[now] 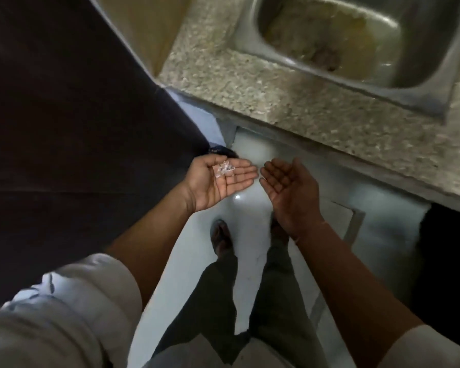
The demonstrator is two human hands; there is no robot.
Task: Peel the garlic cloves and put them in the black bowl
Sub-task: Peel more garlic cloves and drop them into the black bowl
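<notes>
The person stands by the table [276, 102] with both hands held out over the floor [250, 197], palms up.

The left hand [218, 181] is flat and open, with its fingers straight and close together. A small heap of thin white bits [225, 168] lies on it, right where the fingers meet the palm. They look like garlic skins. The hand does not pinch them; they just rest there.

The right hand [290, 187] is just beside it, open too and a little cupped. It holds nothing. The fingertips of the two hands point at each other with a small gap between.

No cloves and no black bowl show here, so I cannot tell where they are.

Just past the left hand, on the side away from the person, a dark round thing [222, 151] peeks out low by the table's end. I cannot tell if it is a bin. The sink [356, 43] is set in the table, up and to the right, well apart from the skins and nearer the right hand.

My guess is that the skins are to be thrown away next. If so, the left hand is the one to do it, since the skins lie loose on it. It would have to stay flat until it is over the spot, then tip, or the light bits may fall on the floor.
</notes>
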